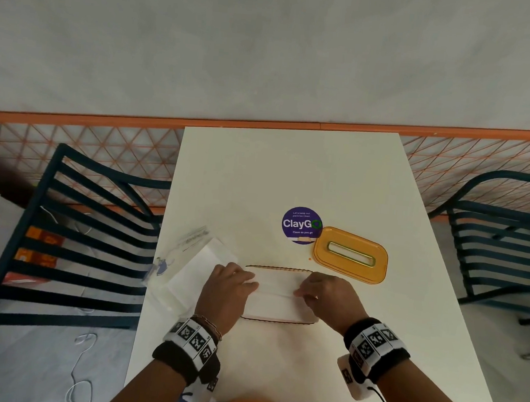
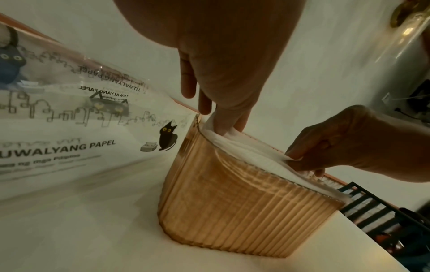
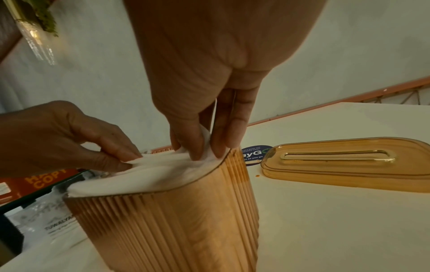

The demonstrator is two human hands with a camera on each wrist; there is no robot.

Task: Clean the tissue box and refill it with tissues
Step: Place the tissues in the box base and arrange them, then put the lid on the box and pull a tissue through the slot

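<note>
An amber ribbed tissue box [image 2: 232, 211] stands open on the white table [image 1: 292, 171], packed to the rim with white tissues [image 1: 275, 301]. My left hand [image 1: 250, 283] pinches the top tissue near the box's left end, its fingertips [image 2: 223, 127] sunk into the stack. My right hand [image 1: 301, 292] pinches a fold of the same tissue near the right end; in the right wrist view the box [image 3: 186, 220] carries the tissues [image 3: 151, 174], with that hand [image 3: 203, 149] on a raised fold. The amber lid [image 1: 350, 255] with a gold slot lies flat behind the box to the right.
A clear plastic tissue pack [image 1: 193, 268] printed with a black cat lies against the box's left side, over the table's left edge. A purple round sticker [image 1: 301, 226] sits by the lid. Dark slatted chairs [image 1: 77, 248] flank the table on both sides.
</note>
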